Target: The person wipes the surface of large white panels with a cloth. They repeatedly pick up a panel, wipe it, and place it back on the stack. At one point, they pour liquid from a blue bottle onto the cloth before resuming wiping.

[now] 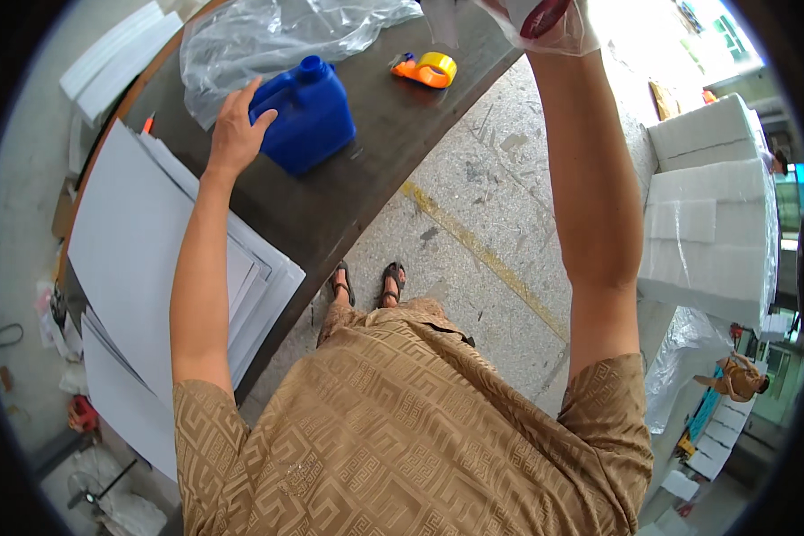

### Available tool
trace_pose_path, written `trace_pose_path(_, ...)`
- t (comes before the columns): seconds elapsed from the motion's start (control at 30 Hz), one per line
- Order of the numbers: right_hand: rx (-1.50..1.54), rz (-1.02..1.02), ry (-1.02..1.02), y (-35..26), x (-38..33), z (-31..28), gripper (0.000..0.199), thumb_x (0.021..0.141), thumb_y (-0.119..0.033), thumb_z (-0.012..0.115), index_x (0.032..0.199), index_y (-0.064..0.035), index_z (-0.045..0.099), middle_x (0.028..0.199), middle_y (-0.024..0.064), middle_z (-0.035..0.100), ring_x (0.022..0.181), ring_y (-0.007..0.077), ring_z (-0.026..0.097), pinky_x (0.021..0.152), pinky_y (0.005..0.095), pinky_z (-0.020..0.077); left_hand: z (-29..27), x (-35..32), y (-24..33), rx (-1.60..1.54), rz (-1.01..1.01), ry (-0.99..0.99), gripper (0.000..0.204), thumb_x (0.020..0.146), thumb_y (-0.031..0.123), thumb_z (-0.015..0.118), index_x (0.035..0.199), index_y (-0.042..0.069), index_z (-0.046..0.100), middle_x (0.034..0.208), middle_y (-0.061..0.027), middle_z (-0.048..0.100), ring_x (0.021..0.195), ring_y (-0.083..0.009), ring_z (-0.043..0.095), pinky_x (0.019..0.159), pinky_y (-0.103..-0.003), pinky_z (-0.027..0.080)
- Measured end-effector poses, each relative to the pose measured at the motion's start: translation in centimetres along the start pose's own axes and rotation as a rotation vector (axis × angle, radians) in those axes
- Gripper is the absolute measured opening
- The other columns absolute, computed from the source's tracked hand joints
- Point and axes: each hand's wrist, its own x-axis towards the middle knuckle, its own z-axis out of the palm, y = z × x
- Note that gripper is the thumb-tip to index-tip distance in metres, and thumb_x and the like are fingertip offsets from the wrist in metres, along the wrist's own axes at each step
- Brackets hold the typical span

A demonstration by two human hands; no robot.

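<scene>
A blue plastic jug (308, 129) with a blue cap is on the dark table (366, 170). My left hand (238, 125) is at the jug's left side, thumb across its near face and fingers along the edge. My right arm reaches to the top edge of the picture, where my right hand (570, 34) is mostly cut off. Clear plastic film with something dark red (543, 16) in or behind it covers what shows there, so those fingers are hidden. Right of the jug lies an orange tape dispenser (424, 70) with a yellow roll.
Crumpled clear plastic sheeting (268, 36) lies behind the jug. Stacked white sheets (143, 241) cover the table's left part, with an orange-tipped tool (148, 123) beside them. White foam blocks (706, 214) stand on the right. Another person (740, 377) is far off at the right.
</scene>
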Motion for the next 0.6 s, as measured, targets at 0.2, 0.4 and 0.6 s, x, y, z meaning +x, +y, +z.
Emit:
trace_pose_path(0.2, 0.116, 0.022, 0.144, 8.6, -2.0, 1.5, 0.051, 0.104, -0.039, 0.041, 0.134, 0.0007, 0.049, 0.111, 0.0218, 0.060, 0.098, 0.0315, 0.062, 0.081, 0.0428, 0.0570, -10.8, -11.6, 1.7, 0.053, -0.154, 0.110, 0.045, 0.092, 0.015, 0.068, 0.134, 0.005, 0.055, 0.128, -0.0161, 0.060, 0.121, -0.0311, 0.056, 0.102, -0.039, 0.044)
trace_pose_path(0.4, 0.083, 0.061, 0.090, 12.2, -1.7, 0.6, 0.052, 0.103, -0.041, 0.043, 0.139, -0.0050, 0.047, 0.133, 0.0187, 0.053, 0.103, 0.0303, 0.059, 0.080, 0.0403, 0.0538, -18.1, -24.5, 1.0, 0.195, -0.412, 0.204, 0.040, 0.095, 0.015, 0.064, 0.132, 0.004, 0.057, 0.128, -0.0154, 0.059, 0.122, -0.0297, 0.056, 0.102, -0.039, 0.044)
trace_pose_path(0.6, 0.031, -0.044, 0.242, 14.6, -3.8, 3.0, 0.058, 0.102, -0.040, 0.046, 0.143, 0.0009, 0.039, 0.125, 0.0153, 0.051, 0.098, 0.0216, 0.053, 0.081, 0.0317, 0.0505, -21.6, -35.8, 1.7, 0.314, -0.560, 0.251, 0.039, 0.096, 0.017, 0.063, 0.132, 0.004, 0.057, 0.130, -0.0165, 0.057, 0.123, -0.0335, 0.054, 0.102, -0.041, 0.045)
